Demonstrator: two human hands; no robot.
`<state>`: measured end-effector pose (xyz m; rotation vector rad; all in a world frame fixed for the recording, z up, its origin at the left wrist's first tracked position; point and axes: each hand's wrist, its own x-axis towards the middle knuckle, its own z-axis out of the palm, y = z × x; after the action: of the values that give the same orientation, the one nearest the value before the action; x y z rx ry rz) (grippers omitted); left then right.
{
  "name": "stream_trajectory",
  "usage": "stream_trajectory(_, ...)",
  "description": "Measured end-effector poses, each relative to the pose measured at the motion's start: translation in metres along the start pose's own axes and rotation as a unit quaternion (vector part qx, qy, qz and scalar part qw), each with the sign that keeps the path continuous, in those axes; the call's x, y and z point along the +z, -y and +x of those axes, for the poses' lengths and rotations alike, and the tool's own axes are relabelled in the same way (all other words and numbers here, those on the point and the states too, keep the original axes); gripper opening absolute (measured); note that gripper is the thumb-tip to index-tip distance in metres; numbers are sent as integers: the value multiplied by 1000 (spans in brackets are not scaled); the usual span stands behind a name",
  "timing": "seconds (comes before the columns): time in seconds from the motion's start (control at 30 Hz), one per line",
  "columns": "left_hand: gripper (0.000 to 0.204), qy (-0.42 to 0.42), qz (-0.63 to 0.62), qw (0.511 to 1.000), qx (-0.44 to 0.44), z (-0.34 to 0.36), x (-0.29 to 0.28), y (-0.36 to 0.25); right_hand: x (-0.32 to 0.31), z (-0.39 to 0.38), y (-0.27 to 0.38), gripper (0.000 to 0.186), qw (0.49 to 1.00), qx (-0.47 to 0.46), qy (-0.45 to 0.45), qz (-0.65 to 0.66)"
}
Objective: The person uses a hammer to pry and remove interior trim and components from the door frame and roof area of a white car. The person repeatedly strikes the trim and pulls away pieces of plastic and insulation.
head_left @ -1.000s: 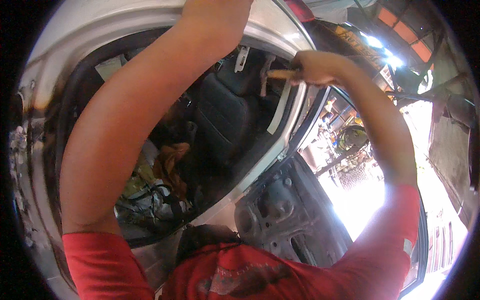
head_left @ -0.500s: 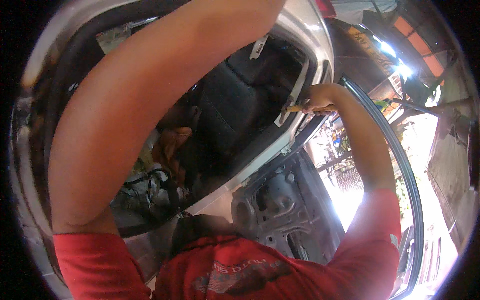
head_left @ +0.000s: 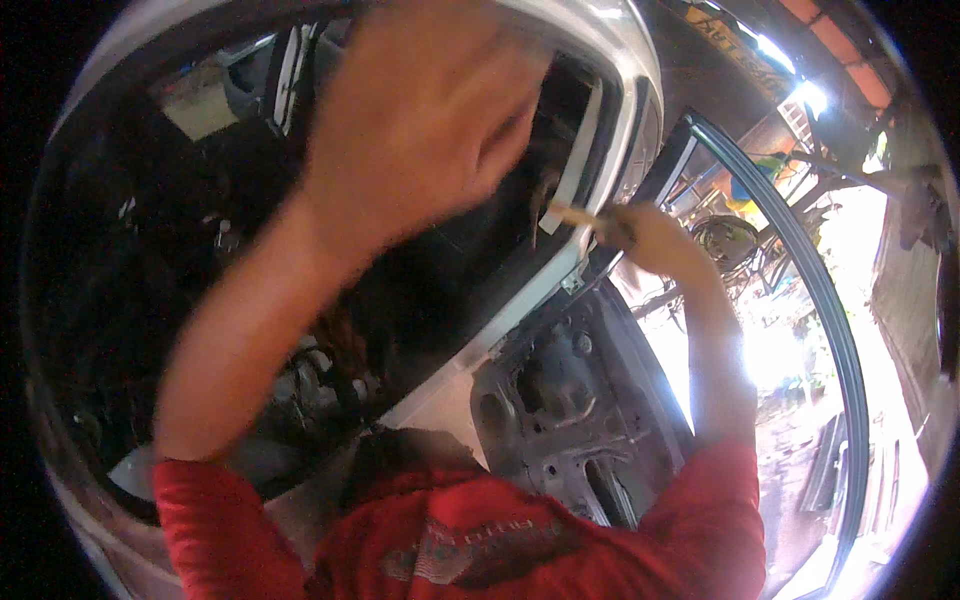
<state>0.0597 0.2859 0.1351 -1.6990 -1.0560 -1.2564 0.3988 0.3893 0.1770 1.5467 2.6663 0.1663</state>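
A silvery-white metal car body (head_left: pixel 632 60) fills the left and far part of the scene, its doorway opening onto a very dark cabin. To the right of the sill, a bare, dark grey metal door panel (head_left: pixel 570 400) stands swung out, and a curved black window frame (head_left: pixel 838 310) arcs along its right side toward the far end. At the near edge is the person's bright red, short-sleeved shirt (head_left: pixel 450 530). The bare left hand (head_left: pixel 425 110), large and blurred, is raised in front of the doorway, hiding part of the cabin; its fingers look partly curled, but I cannot tell whether they hold anything. The smaller-looking bare right hand (head_left: pixel 640 235) is just outside the doorway's right edge, fingers closed around a wooden-handled hammer (head_left: pixel 573 214). The hammer points left across that edge, its dark head inside the opening; whether the head touches anything cannot be told. Just beside it, a narrow, flat, whitish strip (head_left: pixel 579 160) runs along the doorway's right edge.
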Motion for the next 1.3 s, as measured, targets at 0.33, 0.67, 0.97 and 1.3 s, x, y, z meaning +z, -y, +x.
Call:
stream_trajectory(0.33, 88, 161, -275, 890, -327, -31, 341, -83, 38, -65, -50, 29, 996, 47, 76, 5)
stream_trajectory(0.67, 88, 318, -100, 894, -299, 44, 386, -134, 74, -87, -96, 26, 990, 43, 134, -10)
stream_trajectory(0.97, 94, 394, -53, 886, -239, 48, 408, -117, 43, -84, -98, 29, 990, 33, 132, 19)
stream_trajectory(1.3, 114, 354, -93, 857, -363, 48, 397, -143, 11, -125, -109, 28, 985, 14, 132, 106)
